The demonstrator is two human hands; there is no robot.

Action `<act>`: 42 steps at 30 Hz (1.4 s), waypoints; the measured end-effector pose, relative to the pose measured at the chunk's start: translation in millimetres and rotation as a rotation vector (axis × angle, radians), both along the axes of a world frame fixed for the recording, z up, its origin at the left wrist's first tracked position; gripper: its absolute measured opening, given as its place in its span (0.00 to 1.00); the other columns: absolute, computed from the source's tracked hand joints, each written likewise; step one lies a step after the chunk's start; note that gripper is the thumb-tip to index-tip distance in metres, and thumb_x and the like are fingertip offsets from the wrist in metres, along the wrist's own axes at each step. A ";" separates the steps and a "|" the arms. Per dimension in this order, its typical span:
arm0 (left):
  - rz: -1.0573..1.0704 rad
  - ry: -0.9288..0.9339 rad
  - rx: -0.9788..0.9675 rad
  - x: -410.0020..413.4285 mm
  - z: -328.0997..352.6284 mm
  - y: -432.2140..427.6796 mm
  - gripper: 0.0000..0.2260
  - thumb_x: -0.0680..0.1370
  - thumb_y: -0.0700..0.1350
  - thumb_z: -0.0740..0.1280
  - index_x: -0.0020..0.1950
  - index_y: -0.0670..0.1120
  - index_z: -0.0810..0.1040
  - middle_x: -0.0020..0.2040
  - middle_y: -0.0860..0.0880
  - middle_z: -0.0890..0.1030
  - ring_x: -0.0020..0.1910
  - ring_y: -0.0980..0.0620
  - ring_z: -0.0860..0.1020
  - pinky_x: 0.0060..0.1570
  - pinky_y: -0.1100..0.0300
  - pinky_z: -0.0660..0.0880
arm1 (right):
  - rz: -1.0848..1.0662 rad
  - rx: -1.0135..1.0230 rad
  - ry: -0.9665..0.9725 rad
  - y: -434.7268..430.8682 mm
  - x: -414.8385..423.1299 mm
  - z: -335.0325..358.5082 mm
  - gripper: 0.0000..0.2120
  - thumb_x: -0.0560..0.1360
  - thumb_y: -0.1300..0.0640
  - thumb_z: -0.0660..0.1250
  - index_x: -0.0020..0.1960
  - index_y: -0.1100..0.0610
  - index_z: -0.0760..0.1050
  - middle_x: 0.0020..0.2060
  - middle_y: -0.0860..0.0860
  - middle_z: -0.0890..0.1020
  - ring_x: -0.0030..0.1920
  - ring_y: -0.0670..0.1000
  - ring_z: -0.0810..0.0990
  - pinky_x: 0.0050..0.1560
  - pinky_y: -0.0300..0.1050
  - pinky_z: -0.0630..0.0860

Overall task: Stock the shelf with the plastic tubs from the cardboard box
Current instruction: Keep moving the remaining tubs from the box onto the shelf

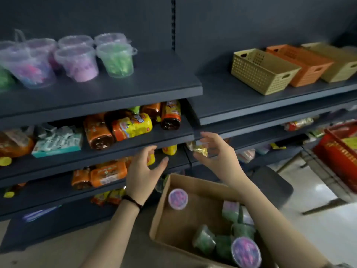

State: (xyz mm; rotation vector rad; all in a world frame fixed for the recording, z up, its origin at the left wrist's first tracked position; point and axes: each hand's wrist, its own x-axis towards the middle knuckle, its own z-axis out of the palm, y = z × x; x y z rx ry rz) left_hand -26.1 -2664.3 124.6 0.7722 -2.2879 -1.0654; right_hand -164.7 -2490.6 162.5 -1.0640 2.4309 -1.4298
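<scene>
A tall dark grey metal shelving unit (100, 93) is seen across the far side, filling most of the view. An open brown cardboard box (161, 215) is placed near, low and right of centre, in front of the lower shelves. Three perforated plastic baskets, beige (260, 72), orange (301, 64) and tan (336, 62), are lined up side by side on the top shelf at the right. A cluster of clear plastic tubs with lids and handles (77, 62), filled with purple, pink or green contents, is stood upright on the top shelf at the left. More of these tubs (245, 251) are left inside the box, most gathered in its near right corner, some tipped on their sides; one purple-lidded tub (178, 199) is set apart at its far left. Orange bottles and yellow packets (98, 132) are laid on the middle shelves. The left hand (144, 169) is held above the box with fingers spread wide, nothing gripped. The right hand (214, 149) is raised just beside it, palms facing, fingers loosely bent and apart. A gold-wrapped item (201, 150) is seen by its fingertips; whether it is touched cannot be told. A thin black band (133, 201) is worn on the left wrist.
</scene>
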 end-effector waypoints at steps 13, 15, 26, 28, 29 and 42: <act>0.050 -0.446 0.389 -38.9 -280.0 114.8 0.31 0.72 0.55 0.73 0.70 0.49 0.66 0.65 0.50 0.72 0.60 0.52 0.72 0.55 0.58 0.71 | 0.084 0.515 -0.463 124.2 -23.5 -322.4 0.22 0.67 0.56 0.78 0.58 0.55 0.74 0.47 0.46 0.78 0.43 0.37 0.78 0.45 0.33 0.76; 0.085 -0.470 0.409 -44.6 -322.1 110.8 0.34 0.71 0.53 0.74 0.72 0.48 0.63 0.68 0.48 0.69 0.64 0.49 0.70 0.58 0.57 0.69 | 0.149 0.608 -0.521 118.9 -20.5 -372.0 0.22 0.67 0.52 0.77 0.56 0.52 0.72 0.44 0.44 0.76 0.45 0.49 0.77 0.44 0.41 0.74; 0.307 -0.498 0.567 -60.3 -479.5 77.0 0.56 0.63 0.54 0.80 0.78 0.45 0.47 0.77 0.45 0.55 0.76 0.49 0.56 0.73 0.55 0.55 | 0.217 0.979 -0.554 106.7 21.3 -519.3 0.58 0.56 0.42 0.80 0.75 0.43 0.47 0.67 0.55 0.68 0.65 0.60 0.69 0.62 0.54 0.70; 0.352 -0.466 0.574 -67.6 -490.8 70.0 0.57 0.61 0.53 0.81 0.78 0.44 0.48 0.77 0.45 0.57 0.75 0.48 0.58 0.72 0.57 0.55 | 0.165 0.925 -0.537 108.3 22.5 -527.6 0.56 0.56 0.43 0.80 0.74 0.42 0.49 0.65 0.55 0.71 0.63 0.58 0.70 0.59 0.52 0.72; 0.366 -0.459 0.568 -70.7 -495.3 65.7 0.57 0.60 0.52 0.82 0.78 0.43 0.50 0.76 0.44 0.59 0.75 0.48 0.60 0.73 0.55 0.57 | 0.132 0.882 -0.542 107.5 21.4 -529.6 0.55 0.56 0.43 0.80 0.73 0.42 0.49 0.64 0.54 0.72 0.63 0.57 0.71 0.58 0.51 0.73; 0.217 -0.242 0.360 -98.0 -511.7 52.4 0.52 0.59 0.42 0.83 0.75 0.42 0.55 0.73 0.44 0.62 0.71 0.53 0.62 0.67 0.60 0.66 | -0.326 0.501 -0.531 70.6 -30.2 -542.0 0.58 0.57 0.41 0.80 0.76 0.53 0.52 0.68 0.53 0.72 0.66 0.54 0.72 0.63 0.54 0.74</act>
